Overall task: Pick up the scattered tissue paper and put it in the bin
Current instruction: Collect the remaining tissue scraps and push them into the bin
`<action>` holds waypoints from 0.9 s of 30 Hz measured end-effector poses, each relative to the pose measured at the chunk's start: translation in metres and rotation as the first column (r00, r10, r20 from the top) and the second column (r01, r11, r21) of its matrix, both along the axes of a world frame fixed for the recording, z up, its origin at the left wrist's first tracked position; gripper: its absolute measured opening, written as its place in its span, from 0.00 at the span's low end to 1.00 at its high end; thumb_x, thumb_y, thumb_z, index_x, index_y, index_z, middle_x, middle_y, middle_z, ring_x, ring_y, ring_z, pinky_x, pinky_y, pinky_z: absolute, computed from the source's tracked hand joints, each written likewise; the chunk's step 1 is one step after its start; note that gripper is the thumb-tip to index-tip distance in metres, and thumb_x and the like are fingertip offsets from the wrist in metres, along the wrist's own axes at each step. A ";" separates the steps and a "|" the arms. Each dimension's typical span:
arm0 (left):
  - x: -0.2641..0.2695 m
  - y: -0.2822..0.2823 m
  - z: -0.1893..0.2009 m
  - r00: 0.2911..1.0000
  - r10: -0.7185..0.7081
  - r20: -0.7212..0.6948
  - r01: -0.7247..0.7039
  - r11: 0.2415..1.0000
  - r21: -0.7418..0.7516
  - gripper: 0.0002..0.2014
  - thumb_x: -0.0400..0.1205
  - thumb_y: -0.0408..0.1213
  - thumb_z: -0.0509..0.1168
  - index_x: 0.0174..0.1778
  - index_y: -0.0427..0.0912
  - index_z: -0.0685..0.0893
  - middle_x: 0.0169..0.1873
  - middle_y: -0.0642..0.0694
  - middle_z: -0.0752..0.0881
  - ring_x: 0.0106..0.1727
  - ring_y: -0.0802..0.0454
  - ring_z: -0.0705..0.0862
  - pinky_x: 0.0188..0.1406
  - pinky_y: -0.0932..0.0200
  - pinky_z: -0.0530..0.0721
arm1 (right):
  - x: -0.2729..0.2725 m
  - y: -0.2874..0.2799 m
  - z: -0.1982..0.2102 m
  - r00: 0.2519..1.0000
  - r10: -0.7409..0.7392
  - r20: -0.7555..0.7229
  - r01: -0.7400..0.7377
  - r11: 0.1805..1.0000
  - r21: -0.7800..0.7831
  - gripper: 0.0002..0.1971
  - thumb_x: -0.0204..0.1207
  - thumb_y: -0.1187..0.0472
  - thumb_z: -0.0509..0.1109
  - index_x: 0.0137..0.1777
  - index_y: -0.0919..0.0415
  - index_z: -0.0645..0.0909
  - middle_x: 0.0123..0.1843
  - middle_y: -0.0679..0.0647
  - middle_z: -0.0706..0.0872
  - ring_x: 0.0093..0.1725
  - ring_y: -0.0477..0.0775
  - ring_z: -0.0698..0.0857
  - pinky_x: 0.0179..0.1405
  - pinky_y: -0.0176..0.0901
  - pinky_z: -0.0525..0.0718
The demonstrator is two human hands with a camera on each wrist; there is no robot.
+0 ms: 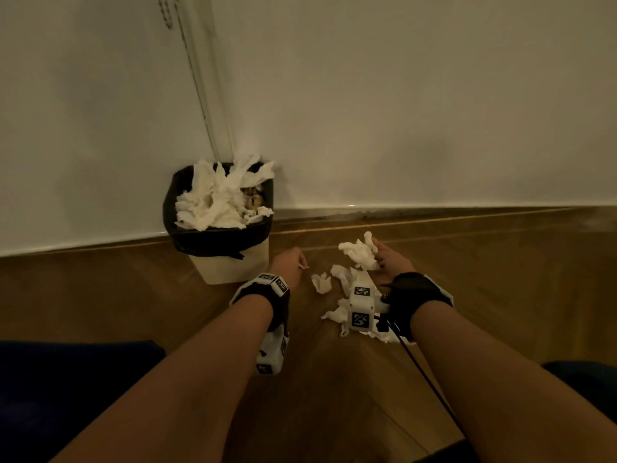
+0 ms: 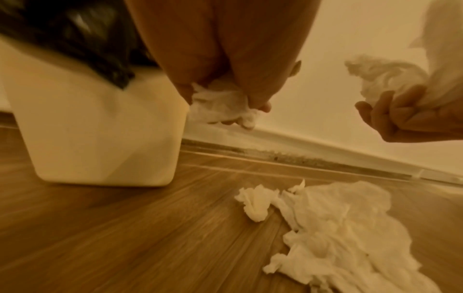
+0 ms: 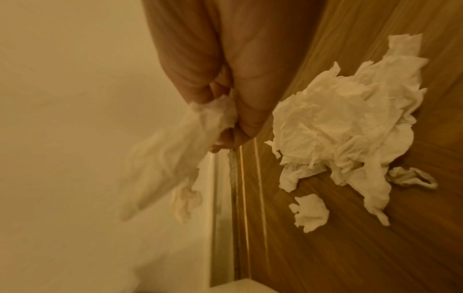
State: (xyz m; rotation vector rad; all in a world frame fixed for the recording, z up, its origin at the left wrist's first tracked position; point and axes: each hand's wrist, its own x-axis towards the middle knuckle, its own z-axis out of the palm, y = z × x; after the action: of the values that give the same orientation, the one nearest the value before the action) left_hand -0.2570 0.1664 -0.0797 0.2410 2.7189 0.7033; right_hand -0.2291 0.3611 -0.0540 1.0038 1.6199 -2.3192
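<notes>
A cream bin (image 1: 233,265) with a black liner stands against the wall, heaped with white tissue (image 1: 217,198). My left hand (image 1: 288,262) hovers just right of the bin and grips a small wad of tissue (image 2: 223,107). My right hand (image 1: 387,259) is raised above the floor and grips a larger crumpled tissue (image 1: 359,252), which hangs from the fingers (image 3: 162,158). Loose tissue pieces (image 1: 340,295) lie on the wooden floor between and below my hands; one small piece (image 2: 255,204) sits apart beside the main heap (image 2: 345,228).
The white wall and its skirting (image 1: 434,212) run right behind the bin and hands. Wooden floor (image 1: 500,279) stretches to the right. Dark blue fabric (image 1: 66,379) shows at the lower left. A black cable (image 1: 430,385) trails from my right wrist.
</notes>
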 end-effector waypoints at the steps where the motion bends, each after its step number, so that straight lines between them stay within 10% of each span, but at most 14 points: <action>1: 0.003 0.000 0.005 1.000 0.011 -0.026 -0.010 1.000 0.023 0.11 0.84 0.26 0.54 0.60 0.36 0.76 0.60 0.35 0.80 0.60 0.40 0.79 0.53 0.55 0.74 | 0.003 -0.003 0.006 1.000 0.017 -0.020 -0.017 1.000 -0.022 0.22 0.86 0.59 0.54 0.79 0.63 0.63 0.80 0.62 0.66 0.78 0.62 0.68 0.47 0.37 0.83; 4: 0.011 0.000 0.021 0.997 0.056 -0.044 -0.053 0.996 0.067 0.10 0.84 0.31 0.55 0.61 0.37 0.73 0.61 0.36 0.78 0.59 0.40 0.78 0.54 0.53 0.75 | 0.004 -0.006 0.028 0.994 -0.074 -0.085 0.053 0.971 -0.232 0.24 0.85 0.65 0.50 0.81 0.66 0.58 0.82 0.60 0.61 0.81 0.59 0.63 0.58 0.38 0.83; 6: 0.015 0.000 0.035 0.997 0.075 -0.018 -0.073 0.994 0.085 0.11 0.82 0.34 0.59 0.61 0.39 0.72 0.63 0.38 0.76 0.61 0.40 0.77 0.58 0.52 0.75 | 0.004 -0.009 0.041 0.996 -0.054 -0.066 0.049 0.995 -0.082 0.25 0.85 0.66 0.51 0.80 0.73 0.55 0.83 0.66 0.54 0.81 0.66 0.57 0.77 0.44 0.65; 8: 0.018 -0.003 0.049 0.999 0.044 -0.003 -0.044 0.998 0.043 0.16 0.80 0.32 0.62 0.63 0.41 0.71 0.66 0.39 0.72 0.65 0.39 0.74 0.63 0.51 0.73 | 0.000 -0.013 0.045 1.000 -0.005 -0.017 0.006 0.999 0.046 0.25 0.86 0.65 0.52 0.78 0.78 0.55 0.80 0.74 0.56 0.77 0.72 0.59 0.73 0.42 0.55; 13: 0.025 -0.016 0.086 0.997 -0.021 -0.079 0.016 0.998 -0.065 0.24 0.77 0.21 0.59 0.69 0.40 0.67 0.70 0.36 0.65 0.70 0.36 0.69 0.69 0.50 0.69 | -0.001 -0.026 0.062 0.982 0.184 -0.039 -0.168 0.949 0.266 0.22 0.84 0.69 0.56 0.77 0.67 0.65 0.78 0.68 0.66 0.78 0.67 0.66 0.74 0.52 0.68; 21: 0.006 -0.080 0.153 0.960 0.120 -0.255 -0.107 0.992 0.066 0.18 0.82 0.24 0.56 0.69 0.37 0.71 0.64 0.36 0.78 0.63 0.40 0.79 0.59 0.55 0.76 | -0.013 -0.082 0.093 0.953 0.235 -0.191 -0.188 0.953 0.237 0.21 0.82 0.73 0.58 0.74 0.64 0.70 0.76 0.63 0.71 0.76 0.62 0.71 0.73 0.48 0.72; 27: -0.020 -0.144 0.177 0.866 0.337 -0.370 -0.261 0.935 0.241 0.16 0.82 0.26 0.52 0.65 0.40 0.69 0.48 0.35 0.83 0.33 0.46 0.77 0.31 0.56 0.73 | -0.032 -0.149 0.121 0.938 0.070 -0.341 -0.108 0.990 -0.095 0.20 0.81 0.76 0.58 0.73 0.72 0.71 0.71 0.68 0.76 0.72 0.64 0.76 0.69 0.45 0.75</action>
State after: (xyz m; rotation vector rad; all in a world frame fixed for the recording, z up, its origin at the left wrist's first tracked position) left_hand -0.2773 0.0221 0.0978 -0.0029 3.1303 1.1057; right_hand -0.2607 0.2119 0.0672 0.5178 1.5805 -2.5935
